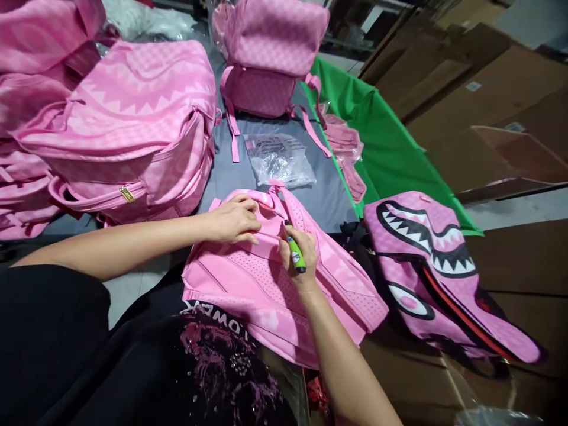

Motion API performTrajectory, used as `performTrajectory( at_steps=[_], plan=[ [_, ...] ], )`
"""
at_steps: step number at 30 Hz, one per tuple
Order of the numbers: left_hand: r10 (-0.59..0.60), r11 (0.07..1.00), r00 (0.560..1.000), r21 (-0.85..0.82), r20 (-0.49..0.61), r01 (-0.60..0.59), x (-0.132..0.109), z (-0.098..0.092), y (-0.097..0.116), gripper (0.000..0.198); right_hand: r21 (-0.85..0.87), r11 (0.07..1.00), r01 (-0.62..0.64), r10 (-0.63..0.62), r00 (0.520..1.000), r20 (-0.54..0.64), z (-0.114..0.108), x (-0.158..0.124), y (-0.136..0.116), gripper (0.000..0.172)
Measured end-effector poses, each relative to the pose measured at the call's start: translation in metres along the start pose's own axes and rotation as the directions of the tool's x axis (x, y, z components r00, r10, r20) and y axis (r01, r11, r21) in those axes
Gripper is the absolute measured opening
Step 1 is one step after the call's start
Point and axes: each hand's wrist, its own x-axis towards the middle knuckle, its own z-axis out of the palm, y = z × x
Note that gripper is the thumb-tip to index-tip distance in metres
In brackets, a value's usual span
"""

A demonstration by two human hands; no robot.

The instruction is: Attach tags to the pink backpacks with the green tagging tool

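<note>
A pink backpack (pixel 266 278) lies across my lap with its padded, perforated back panel and shoulder straps facing up. My left hand (pixel 237 220) is closed, its bent fingers gripping the fabric at the top of this bag, close to the top handle. In my right hand (pixel 304 251) is a short, bright green tool with black ends (pixel 296 253), wrapped by my fingers. Its black tip points at the bag's top edge near a shoulder strap; I cannot make out exactly what kind of tool it is.
Large pink backpacks (pixel 146 112) are piled at left. Another pink backpack (pixel 275 47) stands on the grey table (pixel 228 189), behind a clear plastic bag (pixel 279 158). Green fabric (pixel 381 130) hangs at right. A shark-mouth backpack (pixel 426 266) lies near cardboard boxes (pixel 501 106).
</note>
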Motion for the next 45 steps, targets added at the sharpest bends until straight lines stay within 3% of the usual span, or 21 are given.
performTrajectory(
  at_steps=[3, 7, 9, 11, 13, 17, 21, 25, 29, 32, 34, 37, 39, 43, 45],
  plan=[
    [0.022, 1.0, 1.0, -0.01, 0.008, -0.022, -0.024, -0.012, -0.011, 0.04, 0.048, 0.999, 0.006, -0.007, 1.0, 0.007, -0.006, 0.0, 0.004, 0.035],
    [-0.02, 1.0, 1.0, -0.004, -0.023, 0.02, -0.048, -0.029, -0.001, 0.044, 0.121, 0.993, 0.011, -0.016, 0.999, 0.033, -0.008, -0.001, 0.001, 0.04],
    [-0.086, 0.995, 0.995, 0.037, -0.045, 0.088, -0.037, -0.036, 0.008, 0.04, 0.154, 0.988, 0.008, -0.012, 1.0, 0.026, -0.006, -0.001, -0.002, 0.04],
    [-0.173, 0.983, 0.979, 0.047, -0.111, 0.179, -0.01, -0.039, 0.014, 0.028, 0.165, 0.986, 0.005, 0.0, 1.0, -0.028, -0.002, -0.002, -0.005, 0.04],
    [-0.213, 0.977, 0.965, -0.014, -0.154, 0.214, 0.023, -0.033, 0.014, 0.028, 0.163, 0.986, -0.013, 0.025, 0.997, -0.07, 0.001, -0.005, -0.009, 0.041],
    [-0.152, 0.988, 0.988, -0.036, 0.027, 0.153, 0.065, -0.002, 0.001, 0.08, 0.171, 0.984, -0.05, 0.061, 0.996, -0.064, 0.0, -0.013, -0.016, 0.042],
    [-0.16, 0.986, 0.975, 0.076, 0.153, 0.15, 0.061, 0.02, -0.012, 0.096, 0.217, 0.976, 0.025, -0.023, 1.0, -0.016, -0.003, -0.016, -0.011, 0.039],
    [-0.156, 0.982, 0.98, 0.128, 0.124, 0.14, 0.053, 0.03, -0.009, 0.114, 0.26, 0.965, 0.039, -0.057, 0.996, 0.062, -0.004, -0.014, 0.0, 0.039],
    [-0.22, 0.967, 0.969, 0.156, 0.108, 0.202, 0.055, 0.041, 0.0, 0.113, 0.28, 0.96, 0.004, -0.04, 0.992, 0.122, -0.003, -0.016, 0.008, 0.041],
    [-0.259, 0.96, 0.959, 0.139, 0.119, 0.242, 0.056, 0.044, 0.003, 0.1, 0.225, 0.968, -0.112, 0.077, 0.985, 0.157, -0.006, -0.017, 0.01, 0.045],
    [-0.252, 0.963, 0.963, 0.119, 0.096, 0.24, 0.055, 0.044, 0.003, 0.089, 0.179, 0.966, -0.186, 0.146, 0.966, 0.213, -0.009, -0.013, 0.01, 0.038],
    [-0.245, 0.967, 0.969, 0.088, 0.04, 0.241, 0.054, 0.047, 0.001, 0.077, 0.156, 0.963, -0.219, 0.154, 0.924, 0.351, -0.017, 0.001, 0.01, 0.019],
    [-0.257, 0.965, 0.966, 0.058, -0.004, 0.257, 0.053, 0.05, 0.0, 0.075, 0.163, 0.939, -0.303, 0.198, 0.863, 0.465, -0.023, 0.014, 0.01, 0.014],
    [-0.329, 0.944, 0.942, 0.014, -0.072, 0.33, 0.053, 0.055, 0.0, 0.08, 0.157, 0.807, -0.569, 0.297, 0.622, 0.725, -0.03, 0.041, 0.015, 0.02],
    [-0.346, 0.938, 0.936, 0.013, -0.061, 0.347, 0.054, 0.056, 0.0, 0.083, 0.119, 0.766, -0.632, 0.298, 0.513, 0.805, -0.03, 0.052, 0.019, 0.023]
  ],
)
